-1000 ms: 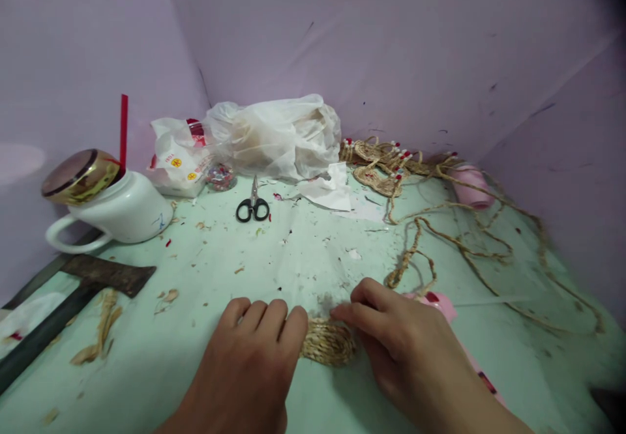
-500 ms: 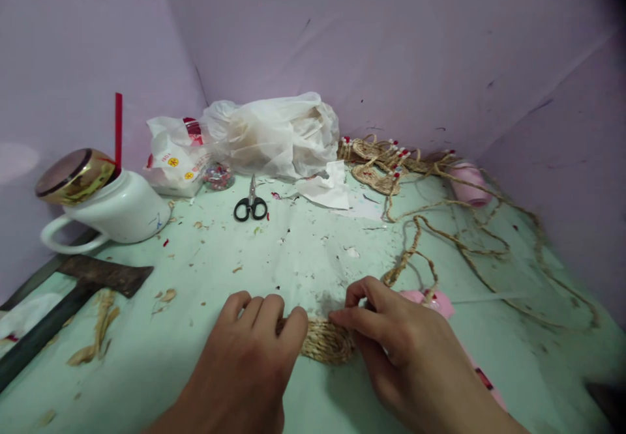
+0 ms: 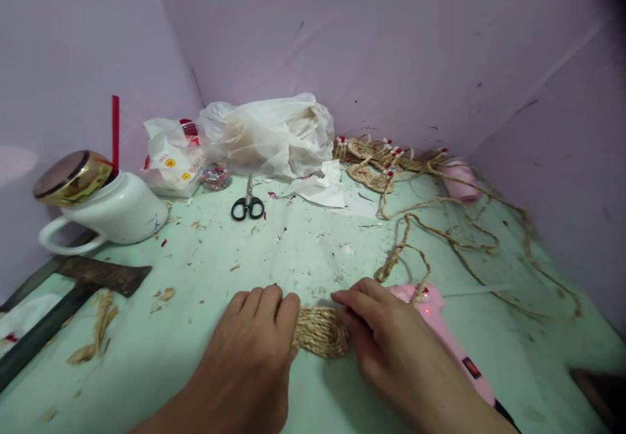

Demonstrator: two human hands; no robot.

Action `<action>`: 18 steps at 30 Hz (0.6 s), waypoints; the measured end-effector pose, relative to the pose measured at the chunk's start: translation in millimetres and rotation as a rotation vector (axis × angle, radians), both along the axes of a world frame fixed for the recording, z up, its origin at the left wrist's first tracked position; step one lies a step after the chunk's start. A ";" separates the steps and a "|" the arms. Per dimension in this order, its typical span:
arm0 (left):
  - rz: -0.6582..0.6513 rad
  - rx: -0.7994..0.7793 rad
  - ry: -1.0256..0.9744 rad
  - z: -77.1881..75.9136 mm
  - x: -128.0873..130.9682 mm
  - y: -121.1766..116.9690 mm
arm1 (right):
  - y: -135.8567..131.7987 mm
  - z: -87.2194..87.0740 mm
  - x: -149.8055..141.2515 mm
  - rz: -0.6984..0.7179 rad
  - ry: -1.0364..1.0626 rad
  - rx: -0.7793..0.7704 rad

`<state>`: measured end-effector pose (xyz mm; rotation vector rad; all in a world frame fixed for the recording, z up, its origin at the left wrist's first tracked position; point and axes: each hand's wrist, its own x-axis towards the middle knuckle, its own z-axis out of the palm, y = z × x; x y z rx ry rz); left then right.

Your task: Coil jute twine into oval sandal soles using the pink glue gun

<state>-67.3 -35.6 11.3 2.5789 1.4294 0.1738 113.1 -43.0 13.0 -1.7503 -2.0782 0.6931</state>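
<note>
A flat oval piece of coiled straw rope (image 3: 323,333) lies between my hands near the front of the table. My left hand (image 3: 257,336) is closed round its left end, hiding that part. My right hand (image 3: 381,330) grips its right end with bent fingers, the index finger at the upper edge; the thumb is partly hidden. Just beyond my right wrist lies a pink hot glue gun (image 3: 447,336) with a lit red light. A clear glue stick (image 3: 482,289) sticks out of its back. Loose straw rope (image 3: 405,242) loops over the gun.
Black-handled scissors (image 3: 248,206) lie mid-table. On the left are a hammer (image 3: 105,276) and a white mug (image 3: 122,212). A white plastic bag (image 3: 278,134), finished rope pieces (image 3: 366,173) with beads, and a pink thread spool (image 3: 460,181) line the back wall.
My right fingers have shifted slightly along the piece's right end, and its coils face me more. The view has turned slightly right, showing more of the glue gun.
</note>
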 end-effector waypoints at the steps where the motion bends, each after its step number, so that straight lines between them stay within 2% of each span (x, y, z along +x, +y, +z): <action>1: 0.004 -0.002 -0.006 0.1 0.1 0.1 | -0.4 -0.4 0.6 -0.007 0.017 -0.006; 4: 0.008 -0.004 -0.015 1.0 0.5 0.5 | -1.2 -2.2 3.0 -0.029 0.027 0.018; 11: 0.009 0.020 -0.014 -0.9 -0.4 0.7 | -1.6 -3.5 4.8 -0.027 -0.159 0.047; 18: 0.036 -0.062 -0.041 0.7 0.6 3.1 | -7.4 -9.0 8.2 0.002 -0.080 0.035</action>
